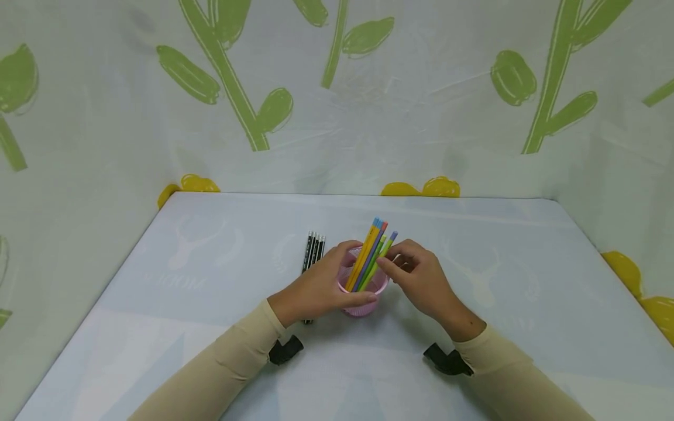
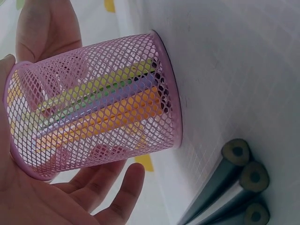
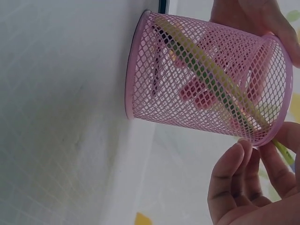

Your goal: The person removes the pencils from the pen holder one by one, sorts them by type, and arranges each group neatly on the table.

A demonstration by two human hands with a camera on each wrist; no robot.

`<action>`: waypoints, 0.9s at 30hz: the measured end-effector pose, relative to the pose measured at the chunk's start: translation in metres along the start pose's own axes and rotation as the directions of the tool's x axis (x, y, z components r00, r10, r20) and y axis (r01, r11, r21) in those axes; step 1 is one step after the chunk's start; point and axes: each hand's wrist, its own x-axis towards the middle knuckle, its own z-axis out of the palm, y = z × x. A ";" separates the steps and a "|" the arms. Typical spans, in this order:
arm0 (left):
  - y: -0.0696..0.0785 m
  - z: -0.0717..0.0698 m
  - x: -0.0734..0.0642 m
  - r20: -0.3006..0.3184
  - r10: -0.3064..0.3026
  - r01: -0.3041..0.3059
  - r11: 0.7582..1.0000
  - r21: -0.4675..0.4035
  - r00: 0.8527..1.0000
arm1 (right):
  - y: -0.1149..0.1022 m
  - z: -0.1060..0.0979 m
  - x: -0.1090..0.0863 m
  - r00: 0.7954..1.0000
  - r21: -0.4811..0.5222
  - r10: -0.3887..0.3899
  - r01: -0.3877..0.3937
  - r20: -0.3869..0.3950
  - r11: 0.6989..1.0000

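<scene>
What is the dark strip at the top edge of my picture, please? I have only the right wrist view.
Observer: It seems to be part of the black pencils, which lie on the table to the left of the cup.
Operator: Thank you. Are they sharpened at the end that is nearer to the person?
Observer: The three near ends that show in the left wrist view are all blunt.
Operator: And which pencils in the cup may I be missing?
Observer: The head view shows orange pencils, leaning in the cup with their blue tips above the rim.
</scene>
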 end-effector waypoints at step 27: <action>0.000 -0.001 0.000 0.002 0.016 -0.016 1.000 0.004 1.000 | -0.014 -0.016 -0.004 0.990 0.173 -0.134 0.141 -0.054 0.975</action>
